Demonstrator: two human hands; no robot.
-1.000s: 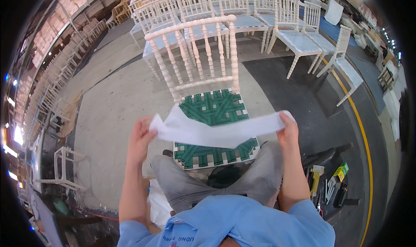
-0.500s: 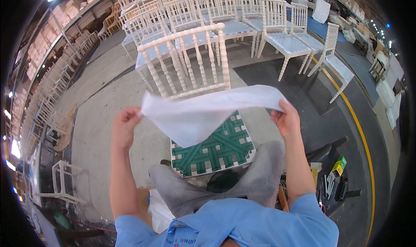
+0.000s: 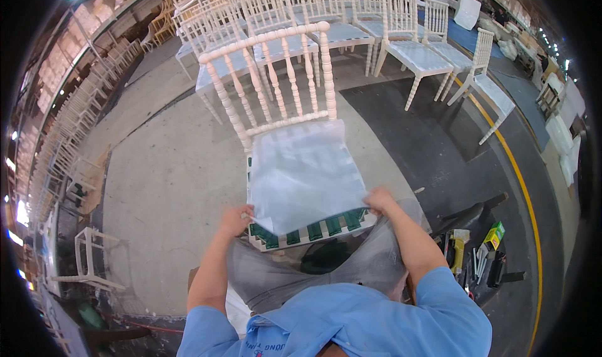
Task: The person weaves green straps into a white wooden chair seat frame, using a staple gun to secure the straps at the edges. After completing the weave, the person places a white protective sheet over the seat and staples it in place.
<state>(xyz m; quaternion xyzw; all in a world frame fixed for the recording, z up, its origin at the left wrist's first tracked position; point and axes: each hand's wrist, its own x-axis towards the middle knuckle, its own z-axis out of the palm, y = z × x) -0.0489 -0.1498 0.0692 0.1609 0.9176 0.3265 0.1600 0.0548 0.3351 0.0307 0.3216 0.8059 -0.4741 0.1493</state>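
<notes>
A thin white cloth sheet [image 3: 306, 175] lies over most of the seat of a white chair with a turned-spindle back [image 3: 276, 75]. Green woven webbing [image 3: 332, 226] shows below the sheet's near edge and a little along the left. My left hand [image 3: 237, 220] pinches the sheet's near left corner, which is slightly raised and folded. At the near right corner, my right hand [image 3: 380, 200] is closed on the sheet's edge, a bit blurred. The chair faces me, its seat just in front of my knees.
Many white spindle-back chairs with pale seats [image 3: 417, 55] stand in rows ahead. On the floor to my right are a green-and-yellow box [image 3: 494, 236] and several tools [image 3: 481, 263]. A small white frame [image 3: 91, 260] rests at the left. Stacked goods line the left wall.
The sheet, held up and billowing above the chair, has come down over the seat. Both hands have lowered toward me and moved closer together, still gripping its near corners.
</notes>
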